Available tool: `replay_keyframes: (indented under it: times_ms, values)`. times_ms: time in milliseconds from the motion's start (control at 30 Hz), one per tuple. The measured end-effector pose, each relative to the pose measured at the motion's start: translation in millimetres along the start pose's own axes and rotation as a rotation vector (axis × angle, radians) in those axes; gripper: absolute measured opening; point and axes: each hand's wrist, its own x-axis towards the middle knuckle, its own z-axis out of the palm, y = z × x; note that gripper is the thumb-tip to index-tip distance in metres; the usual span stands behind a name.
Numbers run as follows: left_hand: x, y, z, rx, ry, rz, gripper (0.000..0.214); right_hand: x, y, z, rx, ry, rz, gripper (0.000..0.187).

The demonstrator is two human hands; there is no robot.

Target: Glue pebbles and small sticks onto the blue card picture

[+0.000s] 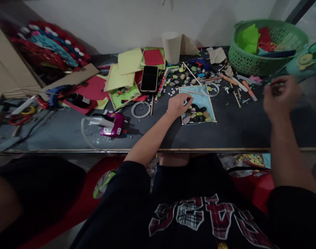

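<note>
My left hand (179, 104) rests on the left edge of a light blue framed panel (201, 100) lying flat on the dark table (235, 131). Its fingers are curled and pinched together; what they hold is hidden. Dark, green and yellow pebbles (198, 114) fill the panel's lower part. My right hand (279, 96) is raised at the right, blurred, its fingers bent near a teal object (306, 60).
A green basket (266, 52) of coloured paper stands at the back right. A phone (149, 78), yellow and red paper sheets (126, 69), loose pebbles and sticks (194, 76), a tape ring (140, 109), a pink punch (112, 125) and a paper roll (172, 46) crowd the table.
</note>
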Motion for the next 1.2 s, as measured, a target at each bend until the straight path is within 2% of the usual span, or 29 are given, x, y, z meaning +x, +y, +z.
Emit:
replay_keyframes:
  times_ms: [133, 233, 300, 433, 500, 567, 700, 867, 1200]
  values:
    - [0, -1, -1.5, -0.034, -0.001, -0.012, 0.029, 14, -15, 63, 0.07, -0.075, 0.055, 0.026]
    - [1, -1, -2.6, -0.045, -0.003, -0.028, 0.029, 19, -11, 98, 0.132, -0.099, 0.02, 0.042]
    - [1, 0, -3.8, -0.049, -0.004, -0.028, 0.029, 22, -6, 119, 0.251, -0.134, -0.022, 0.053]
    - [2, 1, -5.4, -0.051, -0.02, -0.036, 0.028, 24, -10, 151, 0.512, -0.258, 0.147, 0.058]
    - [2, 0, -4.8, -0.046, -0.027, -0.053, 0.026, 20, -23, 157, 0.623, -0.306, 0.186, 0.053]
    - [2, 0, -3.2, -0.043, -0.018, -0.064, 0.024, 15, -40, 156, 0.699, -0.325, 0.157, 0.052]
    - [1, -2, -0.2, -0.044, 0.001, -0.059, 0.024, 5, -64, 147, 0.69, -0.326, 0.126, 0.055]
    - [1, -2, -1.2, -0.051, -0.02, -0.091, 0.024, 2, -61, 144, 0.695, -0.315, 0.109, 0.057]
    - [1, -2, -4.3, -0.049, -0.05, -0.096, 0.022, 3, -55, 147, 0.946, -0.353, -0.007, 0.061]
